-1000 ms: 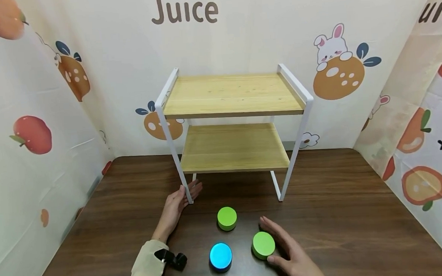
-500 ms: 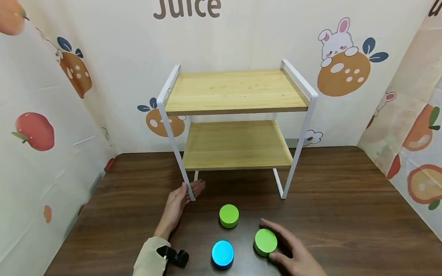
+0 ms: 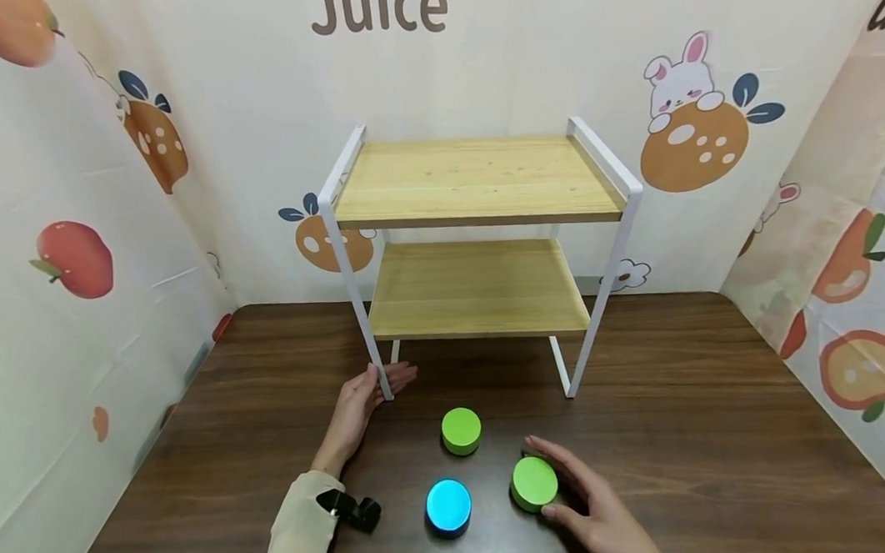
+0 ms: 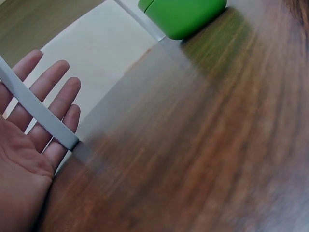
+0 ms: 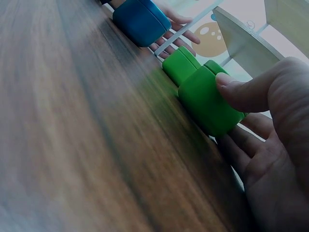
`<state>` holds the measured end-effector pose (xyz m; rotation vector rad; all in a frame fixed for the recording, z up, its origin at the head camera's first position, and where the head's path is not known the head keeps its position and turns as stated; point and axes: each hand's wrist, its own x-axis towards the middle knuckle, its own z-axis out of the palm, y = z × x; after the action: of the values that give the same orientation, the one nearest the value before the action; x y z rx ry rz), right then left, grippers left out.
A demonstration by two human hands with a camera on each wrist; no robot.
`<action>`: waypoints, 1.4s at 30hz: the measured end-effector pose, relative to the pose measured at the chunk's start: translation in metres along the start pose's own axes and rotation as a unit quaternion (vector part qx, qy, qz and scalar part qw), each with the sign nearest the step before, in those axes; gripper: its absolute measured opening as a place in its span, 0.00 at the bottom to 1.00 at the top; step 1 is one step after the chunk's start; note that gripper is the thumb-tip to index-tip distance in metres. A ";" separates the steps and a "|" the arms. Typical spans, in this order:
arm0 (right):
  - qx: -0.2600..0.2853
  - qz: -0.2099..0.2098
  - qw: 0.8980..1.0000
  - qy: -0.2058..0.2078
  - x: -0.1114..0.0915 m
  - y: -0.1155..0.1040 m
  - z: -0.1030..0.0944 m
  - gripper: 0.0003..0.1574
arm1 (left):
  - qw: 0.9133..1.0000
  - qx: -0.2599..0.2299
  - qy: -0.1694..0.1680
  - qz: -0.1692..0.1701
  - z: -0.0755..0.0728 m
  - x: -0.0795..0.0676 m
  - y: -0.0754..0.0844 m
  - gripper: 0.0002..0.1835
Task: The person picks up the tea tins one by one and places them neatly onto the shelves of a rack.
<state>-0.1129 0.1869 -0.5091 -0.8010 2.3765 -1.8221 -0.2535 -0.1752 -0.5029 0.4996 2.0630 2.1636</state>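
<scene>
My left hand lies at the foot of the shelf rack's white front left leg. Its fingers stretch out straight behind the leg, palm toward it. My right hand is around a green round container on the table, with the thumb at its near side and the other fingers on the far side, partly hidden in the right wrist view. Another green round container sits farther forward, below the rack. A blue-topped round container stands between the two arms.
The white-framed rack has an upper wooden shelf and a lower wooden shelf. It stands on the dark wood table, with fruit-printed cloth behind and at both sides. A black strap mount circles the left sleeve.
The head view has shifted slightly. My right fingers have drawn a little closer to the green container, while the left hand, rack and containers keep their places.
</scene>
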 end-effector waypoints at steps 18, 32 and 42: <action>-0.027 -0.008 1.000 0.004 -0.001 0.001 0.000 0.45 | 1.000 0.003 0.020 -0.012 -0.001 -0.001 -0.002 0.36; -0.124 -0.007 0.992 0.026 -0.001 0.002 0.000 0.37 | 1.000 -0.001 0.014 -0.008 0.000 0.001 -0.001 0.38; -0.124 -0.012 0.992 0.030 -0.001 0.003 0.001 0.38 | 1.000 0.006 0.028 -0.013 0.000 0.001 -0.002 0.38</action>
<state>-0.1126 0.1875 -0.5126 -0.8085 2.6796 -1.6000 -0.2545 -0.1753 -0.5050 0.4159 2.0990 2.1758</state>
